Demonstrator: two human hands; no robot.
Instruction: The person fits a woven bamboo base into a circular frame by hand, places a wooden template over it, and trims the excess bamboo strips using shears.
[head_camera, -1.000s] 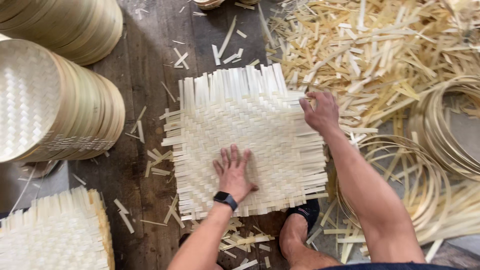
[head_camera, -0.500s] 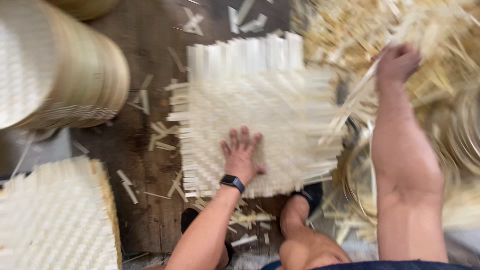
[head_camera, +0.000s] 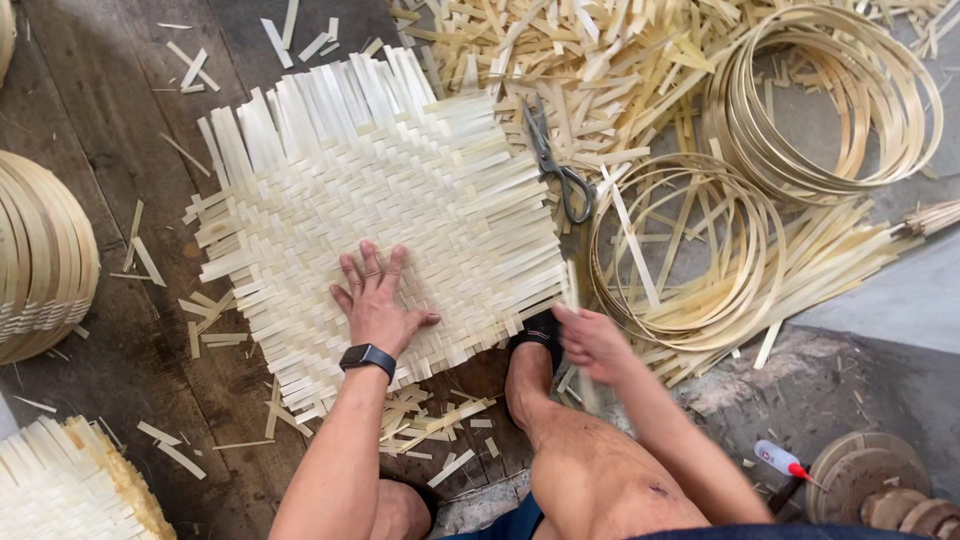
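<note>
Head view shows the left hand (head_camera: 378, 300) spread flat on the woven bamboo mat (head_camera: 380, 210) on the floor; the right hand (head_camera: 590, 340) grips a blurred bamboo strip (head_camera: 572, 300) at its right edge. Forcing the strip in could loosen the unbound weave

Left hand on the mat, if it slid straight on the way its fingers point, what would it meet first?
The left hand points up across the woven mat; it would likely meet the mat's loose strip ends first.
</note>
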